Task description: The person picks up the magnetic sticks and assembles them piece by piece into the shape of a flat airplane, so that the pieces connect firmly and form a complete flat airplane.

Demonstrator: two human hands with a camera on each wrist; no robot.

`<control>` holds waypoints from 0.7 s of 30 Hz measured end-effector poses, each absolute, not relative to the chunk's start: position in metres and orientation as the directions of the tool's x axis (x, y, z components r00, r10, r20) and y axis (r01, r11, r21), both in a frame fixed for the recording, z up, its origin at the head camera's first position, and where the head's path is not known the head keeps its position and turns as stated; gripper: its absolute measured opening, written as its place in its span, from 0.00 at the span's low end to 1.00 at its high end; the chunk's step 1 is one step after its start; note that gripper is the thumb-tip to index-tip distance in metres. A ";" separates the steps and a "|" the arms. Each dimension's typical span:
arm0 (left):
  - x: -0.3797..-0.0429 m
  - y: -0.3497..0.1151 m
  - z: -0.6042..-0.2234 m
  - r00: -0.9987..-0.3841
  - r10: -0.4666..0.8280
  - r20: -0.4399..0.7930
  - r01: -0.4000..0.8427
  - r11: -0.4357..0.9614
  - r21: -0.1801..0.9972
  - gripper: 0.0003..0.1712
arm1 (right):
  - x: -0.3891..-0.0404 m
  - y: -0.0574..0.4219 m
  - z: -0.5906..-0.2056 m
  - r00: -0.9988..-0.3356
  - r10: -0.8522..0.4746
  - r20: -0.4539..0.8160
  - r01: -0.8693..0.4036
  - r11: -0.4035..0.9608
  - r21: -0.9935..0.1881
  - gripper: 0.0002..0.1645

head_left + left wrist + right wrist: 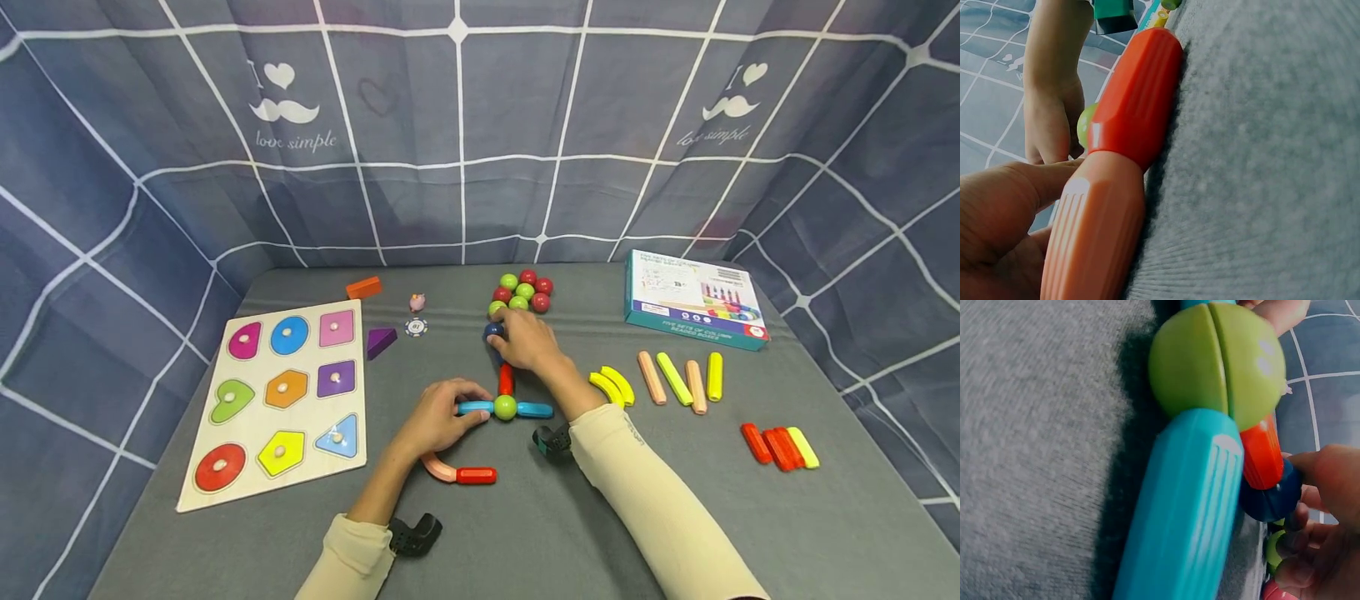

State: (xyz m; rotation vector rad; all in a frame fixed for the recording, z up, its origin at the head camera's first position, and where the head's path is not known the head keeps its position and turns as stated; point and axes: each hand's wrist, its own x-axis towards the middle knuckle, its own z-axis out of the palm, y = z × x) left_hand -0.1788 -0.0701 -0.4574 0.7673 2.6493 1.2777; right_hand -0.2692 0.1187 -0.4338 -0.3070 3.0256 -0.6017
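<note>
On the grey cloth a light green ball (pixel 506 407) joins two blue rods (pixel 536 410) and a red rod (pixel 506 381) that points away from me. My left hand (pixel 441 414) pinches the left blue rod (pixel 472 407) between thumb and fingers. At the red rod's far end, my right hand (pixel 527 338) holds a dark blue ball (pixel 1270 499), fingertips around its side. Near my left wrist lies a curved peach piece (pixel 438 468) joined to another red rod (pixel 476 475); both show large in the left wrist view.
A shape puzzle board (pixel 273 492) lies at left, near a purple wedge (pixel 381 342), an orange block (pixel 363 288), a poker chip (pixel 416 327) and a pig figure (pixel 417 302). Red and green balls (pixel 524 291) cluster behind. Yellow curves (pixel 612 387), loose rods (pixel 696 387) and a box (pixel 693 300) stand right.
</note>
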 end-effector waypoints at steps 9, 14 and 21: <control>-0.180 -0.073 -0.457 -0.881 0.458 0.116 0.378 0.536 0.754 0.10 | -0.262 0.127 -0.422 -0.976 -0.212 0.042 -0.209 0.874 -0.439 0.22; -0.179 -0.074 -0.458 -0.884 0.453 0.118 0.377 0.540 0.752 0.10 | -0.259 0.120 -0.423 -0.973 -0.233 0.014 -0.221 0.905 -0.364 0.26; -0.180 -0.070 -0.459 -0.875 0.468 0.123 0.389 0.529 0.754 0.10 | -0.260 0.112 -0.429 -0.982 -0.186 -0.032 -0.166 0.933 -0.320 0.27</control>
